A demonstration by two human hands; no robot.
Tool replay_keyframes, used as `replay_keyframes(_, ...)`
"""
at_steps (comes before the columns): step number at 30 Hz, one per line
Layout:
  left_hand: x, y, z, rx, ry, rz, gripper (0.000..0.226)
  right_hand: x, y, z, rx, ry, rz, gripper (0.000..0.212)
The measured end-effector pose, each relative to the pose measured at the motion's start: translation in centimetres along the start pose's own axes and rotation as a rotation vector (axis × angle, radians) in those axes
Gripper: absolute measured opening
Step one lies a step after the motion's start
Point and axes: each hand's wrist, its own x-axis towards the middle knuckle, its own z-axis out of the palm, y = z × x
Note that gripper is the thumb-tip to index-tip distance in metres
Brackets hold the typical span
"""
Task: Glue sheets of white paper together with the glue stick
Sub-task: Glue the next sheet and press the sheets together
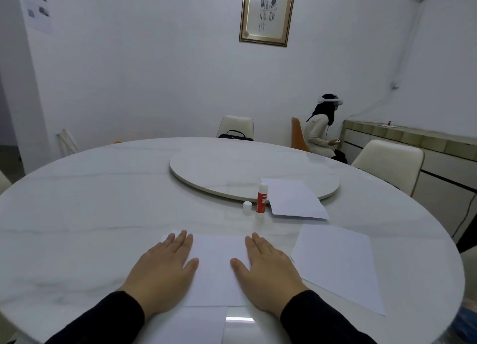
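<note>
Both my hands lie flat, palms down, on a white paper sheet (215, 269) near the table's front edge. My left hand (165, 269) presses its left part, my right hand (268, 271) its right part. Another sheet (196, 325) sticks out below it toward me. The red glue stick (261, 198) stands upright and uncapped farther back, with its white cap (247, 206) just to its left. Neither hand holds anything.
A loose white sheet (338, 266) lies to the right of my right hand, and a small stack of sheets (294, 199) rests partly on the round turntable (219, 168). Chairs surround the white round table (77, 214). A person sits at the back right.
</note>
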Motion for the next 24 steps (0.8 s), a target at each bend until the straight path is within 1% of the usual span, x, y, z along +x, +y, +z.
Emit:
replay_keyframes(4,0.0,0.1,0.1,-0.002,0.014,-0.010,0.059,-0.1,-0.1,-0.5,0.015,0.057,0.027,0.076)
replay_keyframes(7,-0.1,0.4,0.0,-0.019,0.036,-0.021,0.058,-0.1,-0.4,-1.2,0.110,0.116,0.024,0.076)
replay_keyframes(10,-0.2,0.5,-0.1,-0.031,0.054,-0.028,0.059,0.1,-0.4,-1.7,0.403,0.187,0.081,0.082)
replay_keyframes(12,-0.3,0.4,0.0,-0.029,0.064,-0.031,0.060,0.0,-0.5,-2.1,0.608,0.221,0.107,0.079)
replay_keyframes(14,-0.1,0.3,0.1,-0.055,0.071,-0.039,0.062,0.1,-0.4,-2.9,0.853,0.211,0.185,0.068)
replay_keyframes(15,0.0,0.2,0.1,-0.088,0.075,-0.042,0.063,0.1,-0.4,-3.4,0.951,0.173,0.223,0.056)
replay_keyframes(16,0.1,0.1,0.1,-0.167,0.088,-0.043,0.063,0.1,-0.4,-3.8,0.978,0.122,0.246,0.041)
replay_keyframes(17,0.3,-0.2,0.1,-0.297,0.103,-0.056,0.062,0.0,-0.4,-4.2,0.902,0.076,0.244,0.028)
replay_keyframes(18,0.4,-0.4,-0.2,-0.447,0.135,-0.075,0.060,-0.2,-0.4,-4.7,0.797,0.061,0.221,0.021)
replay_keyframes(19,0.4,-0.8,-0.3,-0.589,0.173,-0.095,0.056,-0.2,-0.2,-5.3,0.730,0.090,0.188,0.017)
replay_keyframes(21,0.4,-1.3,-0.5,-0.820,0.228,-0.113,0.043,-0.6,0.4,-7.5,0.717,0.195,0.112,0.011)
replay_keyframes(22,0.4,-1.5,-0.5,-0.881,0.226,-0.112,0.039,-0.8,1.2,-9.0,0.744,0.271,0.090,0.011)
replay_keyframes(23,0.4,-1.6,-0.5,-0.899,0.209,-0.109,0.039,-1.0,2.0,-10.6,0.807,0.352,0.082,0.010)
replay_keyframes(24,0.3,-1.6,-0.4,-0.881,0.200,-0.091,0.039,-1.2,3.0,-12.2,0.921,0.441,0.082,0.010)
